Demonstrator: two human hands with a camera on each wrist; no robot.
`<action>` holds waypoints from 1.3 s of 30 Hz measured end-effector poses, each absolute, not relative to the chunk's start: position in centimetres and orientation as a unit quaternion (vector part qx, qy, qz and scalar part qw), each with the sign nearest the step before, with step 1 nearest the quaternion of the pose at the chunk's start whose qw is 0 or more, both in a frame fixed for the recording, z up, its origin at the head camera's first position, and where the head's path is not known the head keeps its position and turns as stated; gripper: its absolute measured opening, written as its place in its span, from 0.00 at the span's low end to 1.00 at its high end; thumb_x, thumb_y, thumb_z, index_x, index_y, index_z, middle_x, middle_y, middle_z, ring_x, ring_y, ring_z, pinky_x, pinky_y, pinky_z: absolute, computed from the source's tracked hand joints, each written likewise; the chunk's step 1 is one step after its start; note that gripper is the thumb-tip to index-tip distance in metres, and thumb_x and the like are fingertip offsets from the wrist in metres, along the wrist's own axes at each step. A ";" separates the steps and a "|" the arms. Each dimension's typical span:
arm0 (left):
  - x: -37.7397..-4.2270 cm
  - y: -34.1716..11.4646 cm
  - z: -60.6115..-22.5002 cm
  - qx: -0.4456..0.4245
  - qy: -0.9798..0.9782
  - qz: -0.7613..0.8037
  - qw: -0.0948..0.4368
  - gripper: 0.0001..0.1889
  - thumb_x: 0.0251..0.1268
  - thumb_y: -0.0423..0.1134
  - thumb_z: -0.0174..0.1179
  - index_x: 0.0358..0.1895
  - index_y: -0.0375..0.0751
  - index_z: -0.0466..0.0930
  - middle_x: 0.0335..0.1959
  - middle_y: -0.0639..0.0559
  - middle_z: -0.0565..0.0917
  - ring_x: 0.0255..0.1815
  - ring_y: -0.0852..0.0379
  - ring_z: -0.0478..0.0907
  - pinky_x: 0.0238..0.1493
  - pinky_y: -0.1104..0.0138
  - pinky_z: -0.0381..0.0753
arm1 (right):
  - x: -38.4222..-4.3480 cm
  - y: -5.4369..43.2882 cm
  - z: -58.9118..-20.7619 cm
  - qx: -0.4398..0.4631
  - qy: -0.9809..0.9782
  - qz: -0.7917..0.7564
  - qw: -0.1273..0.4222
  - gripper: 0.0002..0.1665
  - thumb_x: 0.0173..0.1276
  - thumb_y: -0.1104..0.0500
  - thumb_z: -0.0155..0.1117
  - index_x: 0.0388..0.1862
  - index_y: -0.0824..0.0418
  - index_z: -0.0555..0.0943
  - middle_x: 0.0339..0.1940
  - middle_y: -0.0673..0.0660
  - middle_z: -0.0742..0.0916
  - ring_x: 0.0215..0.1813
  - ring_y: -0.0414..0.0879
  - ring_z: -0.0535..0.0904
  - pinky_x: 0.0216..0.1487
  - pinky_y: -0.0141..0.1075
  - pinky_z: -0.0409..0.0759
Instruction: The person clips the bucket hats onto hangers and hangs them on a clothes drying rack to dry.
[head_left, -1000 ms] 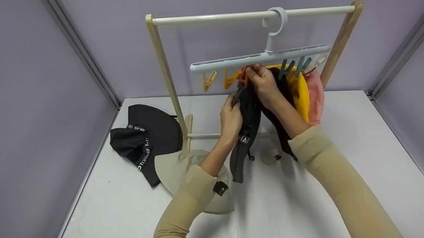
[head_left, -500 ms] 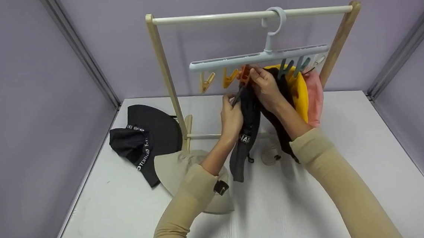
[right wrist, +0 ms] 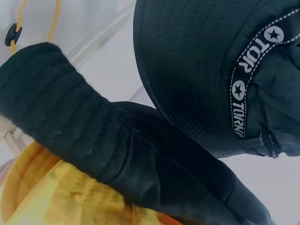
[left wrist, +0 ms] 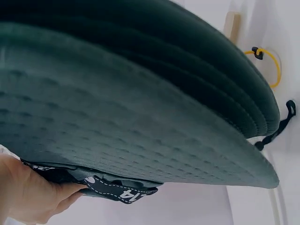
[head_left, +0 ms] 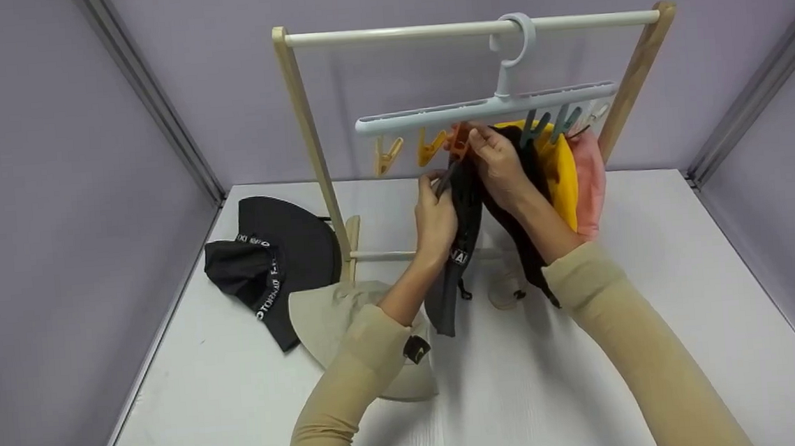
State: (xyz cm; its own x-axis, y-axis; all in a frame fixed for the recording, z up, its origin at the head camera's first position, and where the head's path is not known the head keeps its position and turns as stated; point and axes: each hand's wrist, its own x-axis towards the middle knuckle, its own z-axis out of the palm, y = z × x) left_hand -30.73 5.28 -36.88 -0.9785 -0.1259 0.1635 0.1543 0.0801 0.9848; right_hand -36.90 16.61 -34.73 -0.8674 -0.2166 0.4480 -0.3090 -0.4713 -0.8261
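Note:
A dark bucket hat (head_left: 466,208) with a white-lettered band hangs under an orange clip (head_left: 460,141) on the pale hanger (head_left: 432,117). My left hand (head_left: 435,222) pinches the folded hat near its top. In the left wrist view the quilted brim (left wrist: 126,112) fills most of the frame, and the left hand's fingers (left wrist: 40,192) grip the crown by the band. My right hand (head_left: 500,163) pinches the orange clip at the hat's top edge. In the right wrist view the hat's band (right wrist: 243,89) shows, while that hand is out of sight.
Right of the hands hang a black hat (head_left: 528,242), a yellow hat (head_left: 564,169) and a pink hat (head_left: 590,181). Two yellow clips (head_left: 431,147) hang at left. A black hat (head_left: 290,244) and a beige hat (head_left: 327,319) lie beside the wooden rack post (head_left: 308,131).
The lower brim of the dark hat has swung slightly to the left. Both hands keep nearly the same places, at the hat's top and the orange clip.

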 end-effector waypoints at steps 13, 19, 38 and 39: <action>-30.8 5.2 -37.0 -0.021 -0.732 -0.671 0.117 0.11 0.70 0.34 0.45 0.52 0.40 0.70 0.48 0.47 0.79 0.47 0.56 0.74 0.47 0.66 0.69 | -36.9 16.6 -35.3 0.258 -0.479 0.839 0.015 0.19 0.74 0.58 0.43 0.53 0.71 0.72 0.43 0.63 0.80 0.48 0.53 0.75 0.55 0.42 0.66; -30.6 5.3 -37.9 -0.045 -0.752 -0.644 0.129 0.15 0.69 0.31 0.45 0.56 0.39 0.71 0.53 0.45 0.77 0.53 0.55 0.72 0.52 0.64 0.68 | -36.8 16.9 -35.7 0.253 -0.487 0.836 0.018 0.22 0.76 0.56 0.37 0.52 0.70 0.74 0.44 0.64 0.80 0.50 0.55 0.74 0.57 0.43 0.64; -29.2 6.3 -40.8 -0.096 -0.793 -0.579 0.161 0.28 0.69 0.29 0.46 0.71 0.36 0.51 0.69 0.42 0.57 0.67 0.52 0.56 0.63 0.65 0.57 | -36.5 16.7 -35.5 0.276 -0.508 0.815 0.042 0.23 0.77 0.57 0.33 0.54 0.69 0.73 0.48 0.66 0.79 0.54 0.61 0.70 0.59 0.45 0.62; -29.1 6.3 -41.0 -0.098 -0.793 -0.578 0.167 0.28 0.69 0.29 0.46 0.70 0.35 0.50 0.69 0.42 0.56 0.67 0.52 0.56 0.63 0.65 0.56 | -36.5 16.7 -35.5 0.273 -0.510 0.814 0.042 0.23 0.77 0.57 0.33 0.54 0.69 0.72 0.49 0.66 0.79 0.54 0.61 0.71 0.59 0.44 0.62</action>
